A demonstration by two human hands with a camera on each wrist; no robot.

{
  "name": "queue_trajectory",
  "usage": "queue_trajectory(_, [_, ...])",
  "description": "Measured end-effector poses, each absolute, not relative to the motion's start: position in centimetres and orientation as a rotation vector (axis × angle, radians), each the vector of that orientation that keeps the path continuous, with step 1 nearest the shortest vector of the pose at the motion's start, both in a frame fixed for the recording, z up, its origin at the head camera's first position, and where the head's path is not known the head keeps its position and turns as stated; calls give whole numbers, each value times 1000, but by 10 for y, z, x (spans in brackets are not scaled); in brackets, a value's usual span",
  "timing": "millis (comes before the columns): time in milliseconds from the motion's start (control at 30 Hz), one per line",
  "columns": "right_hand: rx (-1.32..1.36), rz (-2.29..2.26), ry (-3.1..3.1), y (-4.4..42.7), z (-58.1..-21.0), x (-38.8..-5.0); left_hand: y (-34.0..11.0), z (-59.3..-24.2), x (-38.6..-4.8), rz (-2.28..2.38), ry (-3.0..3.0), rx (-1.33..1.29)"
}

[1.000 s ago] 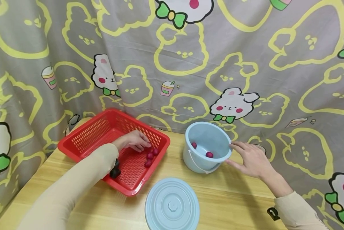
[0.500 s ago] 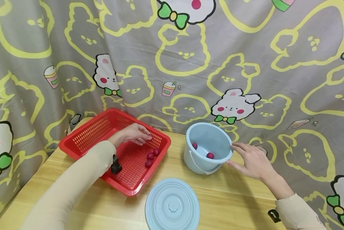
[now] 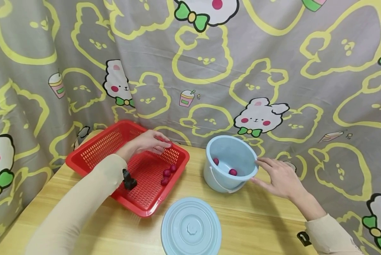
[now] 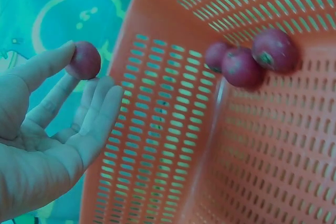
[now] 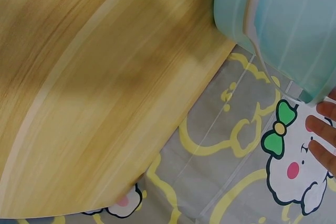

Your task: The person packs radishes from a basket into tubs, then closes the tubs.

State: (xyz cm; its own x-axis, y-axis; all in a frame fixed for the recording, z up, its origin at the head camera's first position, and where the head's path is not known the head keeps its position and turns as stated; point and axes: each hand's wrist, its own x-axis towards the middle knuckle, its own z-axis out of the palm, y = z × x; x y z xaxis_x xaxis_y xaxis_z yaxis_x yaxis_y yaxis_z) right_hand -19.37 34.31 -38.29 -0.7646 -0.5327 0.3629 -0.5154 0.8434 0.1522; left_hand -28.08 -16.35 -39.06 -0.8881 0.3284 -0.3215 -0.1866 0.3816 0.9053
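Observation:
In the head view my left hand (image 3: 147, 141) is raised above the far right wall of the red perforated basket (image 3: 142, 194). Thumb and forefinger pinch a small round red radish (image 4: 85, 61), plain in the left wrist view; the other fingers stay loosely extended. Three more radishes (image 3: 166, 173) lie together in the basket's right corner. To the right stands a light blue bucket (image 3: 219, 182) with two radishes (image 3: 232, 172) on its bottom. My right hand (image 3: 279, 177) touches the bucket's right rim with fairly straight fingertips.
A round blue lid (image 3: 191, 226) lies flat on the wooden table (image 3: 257, 219), in front of the bucket. Behind the table hangs a grey patterned curtain (image 3: 209, 85). A black wrist device (image 3: 130, 182) hangs under my left wrist, over the basket.
My left hand has risen from the basket's floor toward its far right rim, carrying the radish. My right hand stays at the bucket's rim.

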Motion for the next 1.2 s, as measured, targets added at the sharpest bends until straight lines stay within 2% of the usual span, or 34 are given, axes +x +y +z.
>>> queue_trajectory(1200, [769, -43, -2645, 341, -380, -191, -85, -347, -277, 1755, 1990, 280])
